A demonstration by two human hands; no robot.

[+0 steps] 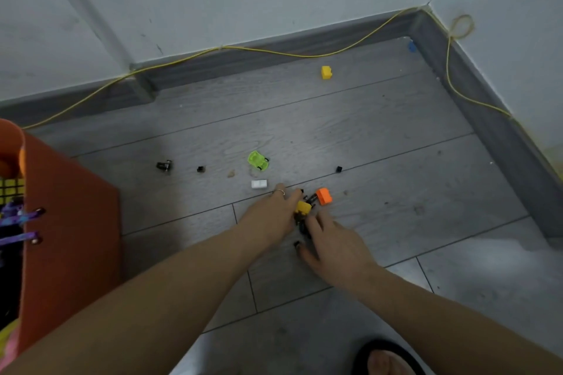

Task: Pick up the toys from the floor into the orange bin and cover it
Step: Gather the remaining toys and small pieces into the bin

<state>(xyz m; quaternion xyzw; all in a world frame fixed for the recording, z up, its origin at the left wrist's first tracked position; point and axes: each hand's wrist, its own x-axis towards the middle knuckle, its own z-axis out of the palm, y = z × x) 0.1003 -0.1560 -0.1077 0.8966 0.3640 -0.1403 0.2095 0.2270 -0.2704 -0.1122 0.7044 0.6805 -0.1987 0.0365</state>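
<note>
While both hands meet low in the middle of the frame, the left hand (275, 218) lies on the floor (396, 137) with its fingers reaching to a yellow toy (303, 207); whether its grip pinches the toy or only touches it, I cannot tell. The right hand (333, 245) comes in from the lower right, fingers curled over small black parts (302, 222) just below the yellow toy; whether they hold any part cannot be told. An orange block (324, 195) sits just right of the yellow toy. Above the hands lie a white block (259, 184) and a green car (258, 160). Left of the car are two small black pieces (164, 166), and another black bit (339, 169) lies to its right. A yellow block (326, 72) rests near the back wall, and a blue piece (412, 46) sits in the corner at upper right. The orange bin (70, 222) stands at the left edge, uncovered, with toys inside. A yellow cable (274, 53) runs along the skirting
</note>
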